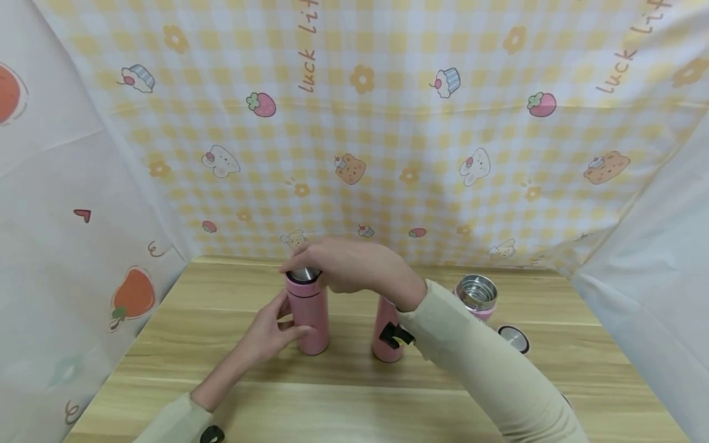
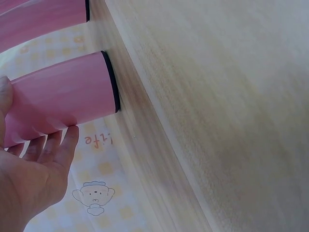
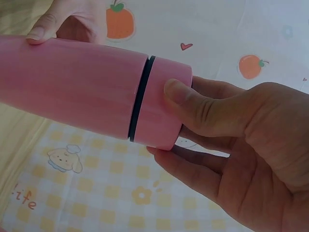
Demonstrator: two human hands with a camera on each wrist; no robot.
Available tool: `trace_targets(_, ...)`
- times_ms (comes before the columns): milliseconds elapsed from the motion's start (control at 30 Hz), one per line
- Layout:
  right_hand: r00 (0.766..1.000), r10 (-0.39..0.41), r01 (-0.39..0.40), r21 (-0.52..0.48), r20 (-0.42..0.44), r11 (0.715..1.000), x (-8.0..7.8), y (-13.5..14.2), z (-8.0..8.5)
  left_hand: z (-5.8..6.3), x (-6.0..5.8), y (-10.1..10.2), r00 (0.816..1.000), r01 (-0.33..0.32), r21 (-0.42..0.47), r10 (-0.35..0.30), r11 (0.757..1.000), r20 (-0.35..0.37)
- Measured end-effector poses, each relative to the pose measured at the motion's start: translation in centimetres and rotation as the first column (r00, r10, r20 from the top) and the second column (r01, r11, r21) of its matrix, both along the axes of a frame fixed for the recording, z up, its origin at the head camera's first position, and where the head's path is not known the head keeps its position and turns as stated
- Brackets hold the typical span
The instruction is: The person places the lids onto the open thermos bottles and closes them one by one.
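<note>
A pink thermos bottle (image 1: 311, 323) stands upright on the wooden table, left of the middle. My left hand (image 1: 264, 335) grips its body low down, thumb on the near side; in the left wrist view the fingers wrap the pink wall above the black base. On top, my right hand (image 1: 354, 264) holds the pink cap (image 3: 161, 104) between thumb and fingers. A black ring separates cap from body in the right wrist view. Beside it stands a second pink thermos bottle (image 1: 386, 326), its top hidden behind my right hand and wrist.
At the right, partly behind my right sleeve (image 1: 471, 351), stands an uncapped pink flask (image 1: 477, 295) with a steel inside. A round dark-rimmed lid (image 1: 515, 338) lies near it on the wooden table (image 1: 310, 406). A yellow checked cloth (image 1: 388, 135) hangs behind the table.
</note>
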State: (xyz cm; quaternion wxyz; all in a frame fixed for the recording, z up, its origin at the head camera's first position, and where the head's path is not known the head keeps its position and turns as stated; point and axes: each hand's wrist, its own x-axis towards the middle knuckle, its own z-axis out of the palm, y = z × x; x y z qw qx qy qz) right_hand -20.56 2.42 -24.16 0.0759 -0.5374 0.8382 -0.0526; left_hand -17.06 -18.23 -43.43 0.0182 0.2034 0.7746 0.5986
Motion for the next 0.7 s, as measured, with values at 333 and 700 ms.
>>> trace_targets(333, 0.995, -0.065, 0.067, 0.028, -0.071, 0.997, 0.38, -0.37, -0.03, 0.08, 0.02, 0.09, 1.000, -0.008, -0.013, 0.008, 1.000, 0.003)
trace_targets(700, 0.975, -0.110, 0.117, 0.024, -0.192, 0.993, 0.81, -0.74, -0.47, 0.18, 0.14, 0.04, 1.000, -0.008, -0.012, 0.008, 1.000, -0.010)
